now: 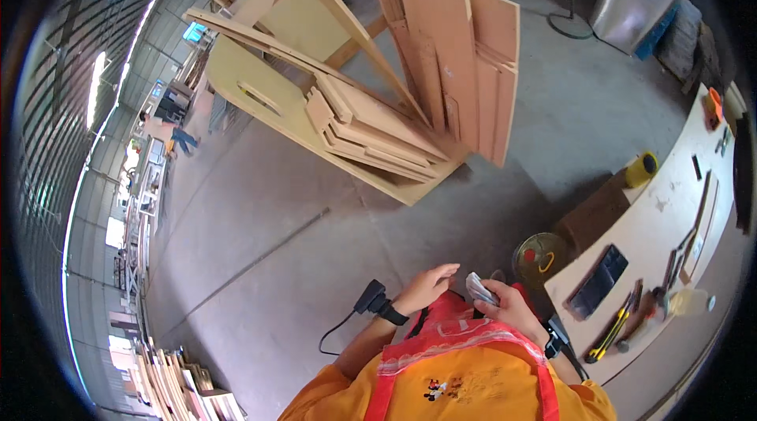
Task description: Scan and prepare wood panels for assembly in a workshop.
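My right hand (513, 304) grips a small folded white bundle (480, 289), held in front of my red apron (446, 310). Whether the bundle is cloth or paper I cannot tell. To its left my left hand (429, 288) is empty, its fingers extended and a short gap away from the bundle. A black device (372, 298) with a cable is strapped to my left wrist. Another strapped device (555, 339) sits on the right wrist. Beside my right arm, a smartphone (598, 281) and a yellow utility knife (609, 329) lie on a pale worktop (582, 335).
Further along the worktop are a hammer (641, 317), a clear bottle (689, 303) and an orange tape dispenser (714, 109). A lidded drum (539, 255) stands below its edge. Ahead, wooden panels (440, 36) lean near stacked boards (378, 131). A person (174, 132) is far left.
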`<action>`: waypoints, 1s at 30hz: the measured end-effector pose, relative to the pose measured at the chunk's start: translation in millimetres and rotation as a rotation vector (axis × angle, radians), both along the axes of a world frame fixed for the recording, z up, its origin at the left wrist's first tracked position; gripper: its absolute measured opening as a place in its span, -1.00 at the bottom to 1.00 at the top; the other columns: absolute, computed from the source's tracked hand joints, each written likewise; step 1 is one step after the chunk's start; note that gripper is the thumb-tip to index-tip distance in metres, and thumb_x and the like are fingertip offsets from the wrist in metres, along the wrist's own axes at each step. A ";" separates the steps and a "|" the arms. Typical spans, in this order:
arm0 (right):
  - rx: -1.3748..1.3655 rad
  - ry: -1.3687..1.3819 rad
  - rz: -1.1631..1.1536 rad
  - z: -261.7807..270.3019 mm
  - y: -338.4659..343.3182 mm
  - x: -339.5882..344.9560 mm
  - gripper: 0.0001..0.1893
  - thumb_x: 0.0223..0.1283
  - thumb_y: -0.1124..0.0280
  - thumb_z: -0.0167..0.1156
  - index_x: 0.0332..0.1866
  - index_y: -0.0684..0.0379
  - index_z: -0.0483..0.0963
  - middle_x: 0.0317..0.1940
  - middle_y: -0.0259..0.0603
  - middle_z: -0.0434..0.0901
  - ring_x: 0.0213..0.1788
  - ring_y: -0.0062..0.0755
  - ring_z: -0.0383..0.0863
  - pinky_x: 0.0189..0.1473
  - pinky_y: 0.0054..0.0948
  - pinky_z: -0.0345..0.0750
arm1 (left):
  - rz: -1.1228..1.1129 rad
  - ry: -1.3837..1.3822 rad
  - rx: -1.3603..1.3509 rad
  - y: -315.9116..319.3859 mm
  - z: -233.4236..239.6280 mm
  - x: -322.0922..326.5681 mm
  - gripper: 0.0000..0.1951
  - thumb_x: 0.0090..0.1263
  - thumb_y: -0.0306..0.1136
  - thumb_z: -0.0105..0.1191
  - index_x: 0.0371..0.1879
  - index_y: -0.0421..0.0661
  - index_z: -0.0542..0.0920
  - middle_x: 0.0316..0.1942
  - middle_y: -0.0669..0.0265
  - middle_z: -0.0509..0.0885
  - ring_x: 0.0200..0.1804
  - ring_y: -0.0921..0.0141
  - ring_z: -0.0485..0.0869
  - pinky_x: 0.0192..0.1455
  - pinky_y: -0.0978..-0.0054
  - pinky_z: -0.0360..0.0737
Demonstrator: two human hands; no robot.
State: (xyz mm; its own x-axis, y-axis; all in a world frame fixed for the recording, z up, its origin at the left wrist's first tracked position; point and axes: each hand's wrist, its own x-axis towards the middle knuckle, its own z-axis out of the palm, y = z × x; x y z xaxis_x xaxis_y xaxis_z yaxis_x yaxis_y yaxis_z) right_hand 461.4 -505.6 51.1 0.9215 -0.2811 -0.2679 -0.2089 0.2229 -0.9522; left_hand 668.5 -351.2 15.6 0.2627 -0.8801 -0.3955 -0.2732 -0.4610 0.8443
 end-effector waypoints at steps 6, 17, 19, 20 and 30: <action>0.152 0.133 -0.077 -10.4 -31.4 35.0 -0.60 0.28 0.47 0.27 0.20 0.29 0.45 -0.04 -0.16 0.64 0.01 -0.49 0.60 0.08 -0.47 0.51 | 0.177 -0.106 -0.004 -40.1 0.5 69.4 -0.64 0.51 -0.33 0.04 0.20 -0.24 0.52 0.11 0.15 0.67 0.13 0.40 0.63 0.19 0.43 0.54; 0.133 0.202 -0.532 6.6 -94.3 135.7 -0.65 0.26 0.55 0.21 0.15 0.32 0.46 -0.12 -0.28 0.60 -0.04 -0.58 0.52 0.07 -0.52 0.44 | 0.388 -0.348 -0.228 -161.0 -6.3 261.2 -0.73 0.49 -0.25 0.06 0.00 -0.15 0.63 -0.13 0.13 0.75 -0.09 0.31 0.74 -0.03 0.40 0.61; 0.034 0.193 -0.472 10.9 -107.9 161.0 -0.64 0.26 0.53 0.23 0.16 0.33 0.45 -0.12 -0.29 0.60 -0.04 -0.57 0.52 0.07 -0.53 0.43 | 0.332 -0.341 -0.210 -186.6 -2.4 277.8 -0.74 0.49 -0.26 0.06 -0.01 -0.15 0.63 -0.15 0.14 0.75 -0.11 0.31 0.74 -0.05 0.40 0.62; 0.069 0.173 -0.489 12.6 -112.0 173.7 -0.63 0.28 0.49 0.24 0.17 0.32 0.45 -0.13 -0.29 0.60 -0.04 -0.56 0.53 0.08 -0.53 0.43 | 0.305 -0.325 -0.234 -195.7 -0.9 282.9 -0.74 0.49 -0.26 0.06 -0.01 -0.15 0.63 -0.15 0.14 0.75 -0.11 0.31 0.74 -0.05 0.40 0.62; 0.074 0.218 -0.492 -5.1 -157.7 250.7 -0.59 0.33 0.46 0.21 0.25 0.28 0.41 -0.09 -0.31 0.59 -0.10 -0.55 0.57 -0.01 -0.50 0.52 | 0.038 -0.162 -0.161 -246.4 -22.5 320.9 -0.75 0.48 -0.30 0.09 0.00 -0.18 0.62 -0.16 0.16 0.75 -0.12 0.36 0.73 -0.04 0.43 0.63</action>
State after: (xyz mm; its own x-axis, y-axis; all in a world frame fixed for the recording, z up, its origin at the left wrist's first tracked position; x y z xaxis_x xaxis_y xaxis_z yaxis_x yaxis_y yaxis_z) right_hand 712.1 -663.3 45.9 0.6069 -0.6384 -0.4734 -0.2541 0.4086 -0.8766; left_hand 989.4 -597.5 -6.9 0.3457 -0.9166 -0.2006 -0.3960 -0.3363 0.8545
